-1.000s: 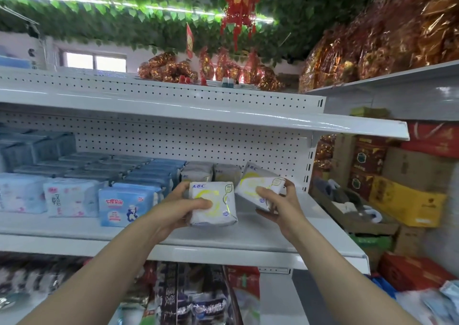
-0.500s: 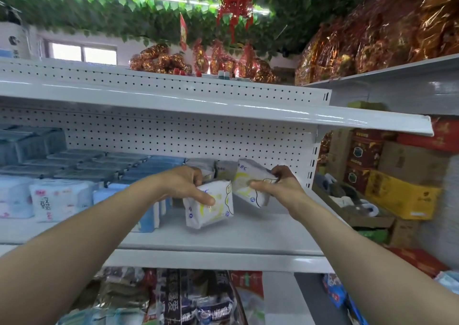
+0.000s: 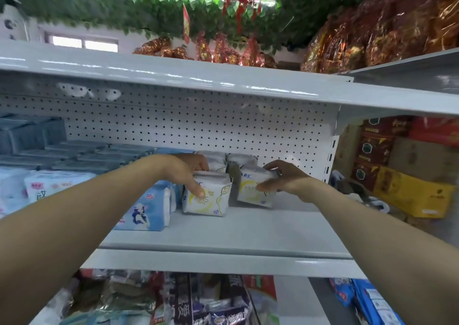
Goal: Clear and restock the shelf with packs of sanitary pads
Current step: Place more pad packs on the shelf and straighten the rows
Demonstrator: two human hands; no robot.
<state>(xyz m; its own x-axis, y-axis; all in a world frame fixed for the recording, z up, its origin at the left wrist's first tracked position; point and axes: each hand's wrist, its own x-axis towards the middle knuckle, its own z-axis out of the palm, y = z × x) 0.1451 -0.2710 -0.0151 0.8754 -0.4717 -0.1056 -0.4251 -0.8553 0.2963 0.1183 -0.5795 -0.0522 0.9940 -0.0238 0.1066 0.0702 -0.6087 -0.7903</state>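
The upper shelf overhangs the working level. The pegboard back panel closes the far side. A blue pack stands just left of the work area, touching the nearer white pack. 2 more white packs stand directly behind.

The left hand grips white pack 1 from above, thumb on its front. It stands upright on the shelf, is white with yellow arcs and has a crimped top. The right hand pinches white pack 2, which has the same print and is tilted, just right of pack 1. Whether its base touches the shelf cannot be told.

A yellow carton sits far right, contents unseen. The lower level holds dark wrapped goods.
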